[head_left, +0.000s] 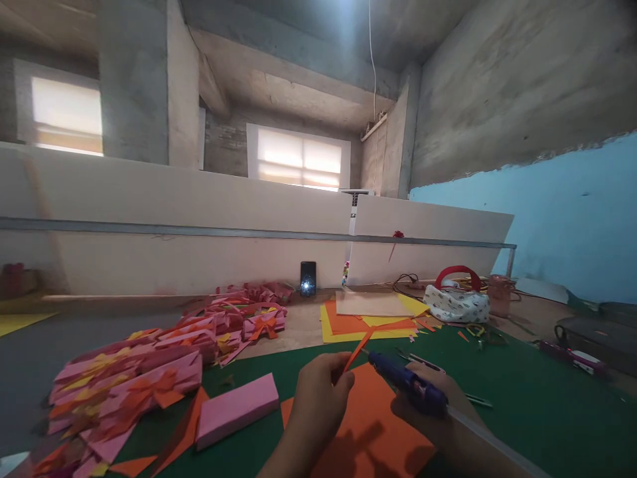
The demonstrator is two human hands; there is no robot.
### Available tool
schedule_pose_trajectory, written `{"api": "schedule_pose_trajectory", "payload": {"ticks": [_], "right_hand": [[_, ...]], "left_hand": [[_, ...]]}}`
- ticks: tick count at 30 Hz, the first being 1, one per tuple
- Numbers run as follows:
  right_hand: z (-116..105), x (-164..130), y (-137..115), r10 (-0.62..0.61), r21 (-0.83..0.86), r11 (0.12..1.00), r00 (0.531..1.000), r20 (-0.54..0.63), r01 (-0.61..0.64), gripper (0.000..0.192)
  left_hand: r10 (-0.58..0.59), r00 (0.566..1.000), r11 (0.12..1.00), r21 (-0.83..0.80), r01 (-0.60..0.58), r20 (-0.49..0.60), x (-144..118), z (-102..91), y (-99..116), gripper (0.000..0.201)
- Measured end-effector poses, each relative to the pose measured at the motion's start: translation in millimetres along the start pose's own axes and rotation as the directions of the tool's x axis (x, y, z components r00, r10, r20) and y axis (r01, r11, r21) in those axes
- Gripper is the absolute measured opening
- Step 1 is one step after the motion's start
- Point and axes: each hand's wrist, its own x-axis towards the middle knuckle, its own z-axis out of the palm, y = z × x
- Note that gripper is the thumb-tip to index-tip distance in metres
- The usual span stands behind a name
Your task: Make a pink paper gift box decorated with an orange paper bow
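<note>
Pinched in my left hand (pixel 321 392) is a narrow orange paper strip (pixel 359 350), pointing up and to the right. My right hand (pixel 435 405) is wrapped round a dark blue glue gun (pixel 408 382) with a clear glue stick (pixel 490 441) trailing from its back. The gun's nozzle is close to the strip; whether they touch I cannot tell. Under both hands lies an orange paper sheet (pixel 375 425) on the green mat (pixel 537 411). A pink paper box (pixel 239 408) rests left of my left hand.
Pink paper pieces with orange and yellow bows (pixel 164 382) pile up on the left. Behind the mat are yellow and orange sheets (pixel 343 322), a phone (pixel 308 279) standing upright and a white patterned bag (pixel 455 304). Yellow-handled scissors (pixel 476 330) and a purple-black tool (pixel 572 357) lie right.
</note>
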Motion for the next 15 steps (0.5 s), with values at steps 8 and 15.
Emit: {"api": "schedule_pose_trajectory", "payload": {"ticks": [8, 15], "right_hand": [[2.2, -1.3, 8.6, -0.097, 0.022, 0.995, 0.995, 0.017, 0.096, 0.012], [1.7, -5.0, -5.0, -0.102, -0.050, 0.993, 0.991, 0.084, 0.106, 0.017]], "left_hand": [[-0.133, 0.978, 0.878, -0.438, 0.192, 0.161, 4.1, 4.8, -4.6, 0.027], [-0.231, 0.873, 0.433, -0.758, 0.488, 0.430, 1.8, 5.7, -5.0, 0.018]]}}
